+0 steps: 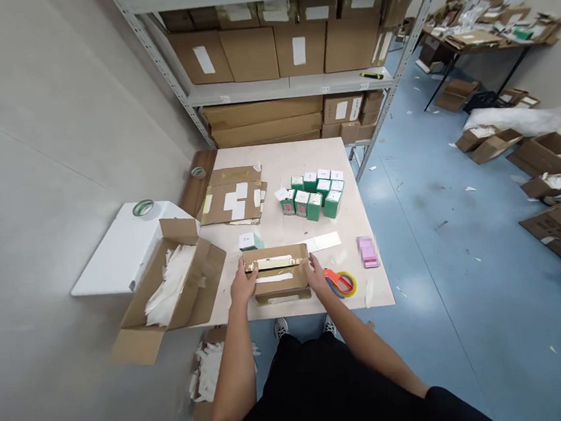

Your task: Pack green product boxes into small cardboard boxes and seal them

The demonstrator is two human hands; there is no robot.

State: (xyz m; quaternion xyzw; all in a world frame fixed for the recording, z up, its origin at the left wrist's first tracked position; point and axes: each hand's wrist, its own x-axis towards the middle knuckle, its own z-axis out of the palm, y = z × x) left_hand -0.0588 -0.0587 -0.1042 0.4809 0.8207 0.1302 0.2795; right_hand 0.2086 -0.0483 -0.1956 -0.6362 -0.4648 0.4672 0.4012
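A small brown cardboard box (277, 272) with tape along its closed top sits at the near edge of the pale table (276, 161). My left hand (242, 283) grips its left end and my right hand (315, 272) grips its right end, fingers wrapped over the sides. A single green-and-white carton (250, 241) stands just behind the box. An orange tape dispenser with a tape roll (340, 282) lies right of my right hand. A white paper strip (324, 242) lies behind it.
Several green-and-white cartons (314, 192) are grouped mid-table, flattened cardboard (232, 196) to their left. An open box of white paper filler (176, 288) rests at the left beside a white stand with a tape roll (143, 208). A pink object (368, 251) lies near the right edge. Shelves of boxes (275, 52) stand behind.
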